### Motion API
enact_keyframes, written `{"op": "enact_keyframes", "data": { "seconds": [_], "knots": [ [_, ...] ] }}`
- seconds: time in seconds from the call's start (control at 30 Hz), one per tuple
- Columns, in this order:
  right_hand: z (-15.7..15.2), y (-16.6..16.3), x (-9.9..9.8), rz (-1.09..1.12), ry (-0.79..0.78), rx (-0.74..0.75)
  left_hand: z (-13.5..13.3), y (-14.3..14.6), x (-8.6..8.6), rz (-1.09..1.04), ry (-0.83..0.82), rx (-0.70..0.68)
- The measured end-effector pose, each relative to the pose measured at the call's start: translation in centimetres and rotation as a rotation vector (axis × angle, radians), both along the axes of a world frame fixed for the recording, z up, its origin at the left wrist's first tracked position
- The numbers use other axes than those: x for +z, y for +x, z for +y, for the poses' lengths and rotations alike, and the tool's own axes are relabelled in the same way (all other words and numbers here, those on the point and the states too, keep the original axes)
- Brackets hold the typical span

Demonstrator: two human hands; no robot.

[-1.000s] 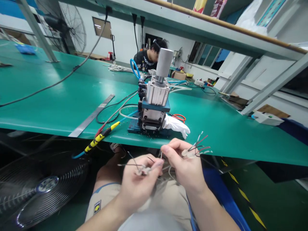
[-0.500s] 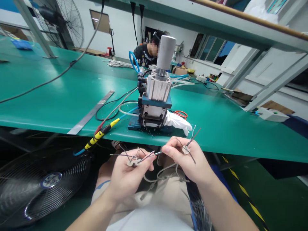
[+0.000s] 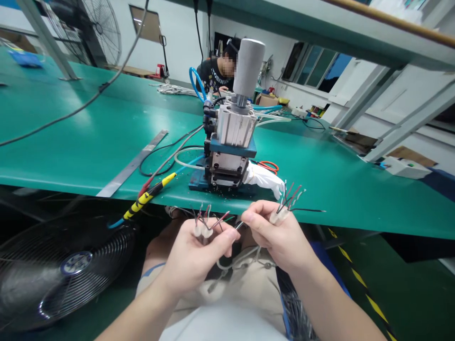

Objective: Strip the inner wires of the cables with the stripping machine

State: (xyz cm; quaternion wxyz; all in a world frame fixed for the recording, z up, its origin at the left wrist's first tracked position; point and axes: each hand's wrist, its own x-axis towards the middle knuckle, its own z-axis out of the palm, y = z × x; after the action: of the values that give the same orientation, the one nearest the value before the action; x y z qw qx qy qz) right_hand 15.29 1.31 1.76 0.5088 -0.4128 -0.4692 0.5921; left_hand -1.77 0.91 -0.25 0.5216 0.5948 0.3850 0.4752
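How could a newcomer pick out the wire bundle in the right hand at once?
Start at the green bench with its upright metal press. Below and rightward, the right hand holds the wire bundle. One long black wire, jutting far right, sets it apart from the other bundle in the left hand.

Wires [image 3: 308, 210] plastic-coated; tabletop [image 3: 355, 199] smooth, glossy; cylinder [image 3: 250, 68] matt.

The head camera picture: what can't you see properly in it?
In the head view:
Pinched ends of the wires: too small, partly covered by the left hand and right hand.
Rest of the orange loop: hidden behind the white glove and machine.
Floor fan: left side cut off by the picture's edge, blades blurred.
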Motion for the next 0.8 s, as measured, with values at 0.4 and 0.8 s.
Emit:
{"op": "enact_keyframes", "data": {
  "seconds": [0.4,0.8],
  "knots": [
    [-0.9,-0.8,-0.4,0.126,-0.047,0.032,0.2,0.0,-0.9,-0.162,-0.042,-0.032],
    [-1.4,-1.3,-1.5,0.004,0.062,-0.164,-0.4,1.0,0.4,-0.068,0.127,0.149]
  ]
}}
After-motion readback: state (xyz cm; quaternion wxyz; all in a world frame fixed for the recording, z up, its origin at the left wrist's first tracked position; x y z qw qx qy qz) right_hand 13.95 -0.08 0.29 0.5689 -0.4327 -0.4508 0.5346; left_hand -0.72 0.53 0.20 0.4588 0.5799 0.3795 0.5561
